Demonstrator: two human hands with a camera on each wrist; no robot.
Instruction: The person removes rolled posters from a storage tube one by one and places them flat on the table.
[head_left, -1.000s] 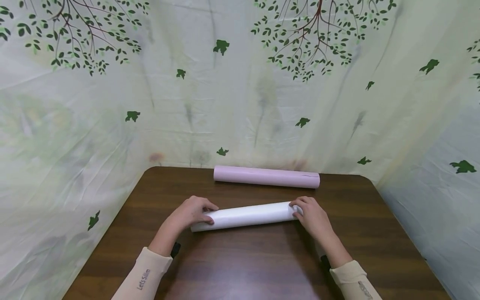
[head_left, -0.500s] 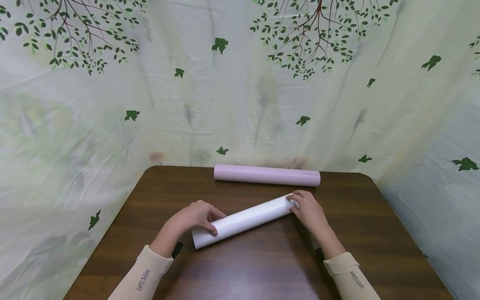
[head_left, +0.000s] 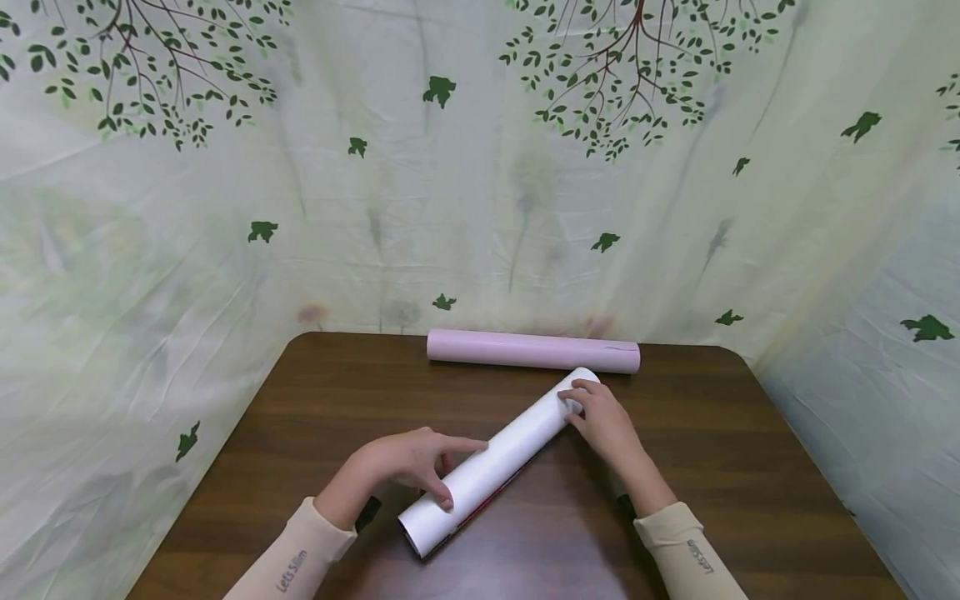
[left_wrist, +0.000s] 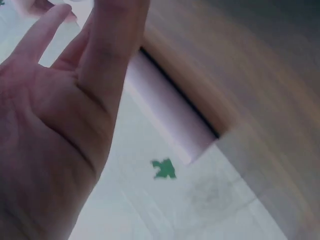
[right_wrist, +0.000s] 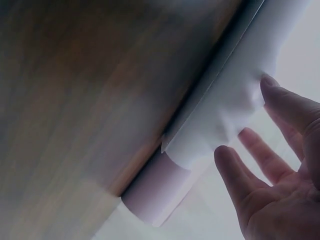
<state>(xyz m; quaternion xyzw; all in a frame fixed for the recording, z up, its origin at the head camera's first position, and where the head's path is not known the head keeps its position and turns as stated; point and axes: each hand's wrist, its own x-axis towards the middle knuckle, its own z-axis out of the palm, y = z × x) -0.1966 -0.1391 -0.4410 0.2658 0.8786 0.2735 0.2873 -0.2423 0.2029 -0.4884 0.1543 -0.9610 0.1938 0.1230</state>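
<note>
Cream sleeves (head_left: 292, 558) come in from either side of the white roll (head_left: 502, 462), which lies slantwise, its near end toward the person. Beside that near end, the left hand (head_left: 412, 458) is loose, its thumb and straight forefinger touching the roll without wrapping it, probably to steer it. A thin red strip (head_left: 489, 500) shows low along the roll's near side. Toward the far end of the white roll, the right hand (head_left: 600, 417) pinches it with fingertips and thumb; the sheet dents there in the right wrist view, so a light touch seems wise. Perhaps the spread of the hands keeps both ends under control.

Wood of the tabletop (head_left: 337, 375) shows on both sides of the white roll, leaving room to turn it; the side edges are well apart from it. Room runs short past its far end, where the pink roll (head_left: 525, 348) lies along the back edge; whether the two rolls touch, I cannot tell. Farthest beyond the white roll hangs a leaf-printed cloth (head_left: 480, 183), which likely limits movement backward.
</note>
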